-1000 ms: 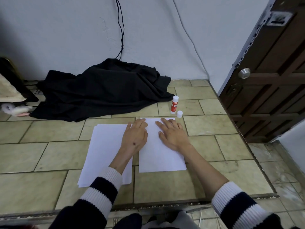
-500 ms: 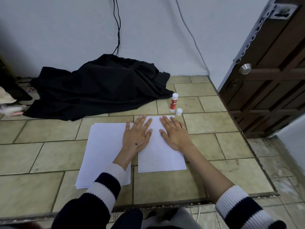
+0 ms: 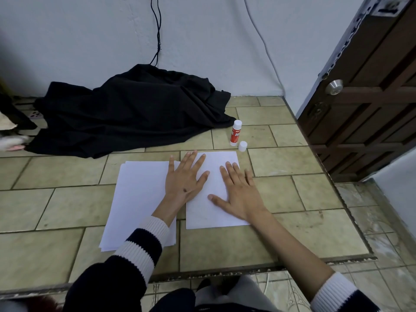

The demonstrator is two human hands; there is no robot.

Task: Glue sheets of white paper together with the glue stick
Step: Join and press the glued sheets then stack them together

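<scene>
Left hand: the left hand (image 3: pixel 183 176) lies palm down with its fingers straight and spread, grasping nothing; its palm and fingers rest on the left edge of the single sheet (image 3: pixel 213 208), while its wrist crosses over the paper stack (image 3: pixel 137 199).
Right hand: the right hand (image 3: pixel 239 192) lies flat on the right half of the same sheet, fingers straight and close together, thumb stretched out to the left, grasping nothing.
Single sheet: white, flat on the tiled surface (image 3: pixel 292 233), just to the right of the stack, with its far edge a little farther from the person than the stack's.
Paper stack: several white sheets, slightly fanned at the near corner, lying flat to the left of the single sheet.
Glue stick: the glue stick (image 3: pixel 236 132) stands upright beyond the far right corner of the single sheet, red label, white top, apart from both hands.
Cap: a small white cap (image 3: pixel 243 146) stands just beside the glue stick, between it and the sheet's far corner.
Black cloth: a crumpled black cloth (image 3: pixel 135 111) lies against the wall (image 3: pixel 90 41), beyond the papers; its right edge is near the glue stick.
Sleeves: dark with white bands, on both forearms; the right one is pushed up toward the elbow.
Door: a dark wooden door (image 3: pixel 371 97) with a round metal knob (image 3: pixel 334 86) stands at the right.
</scene>
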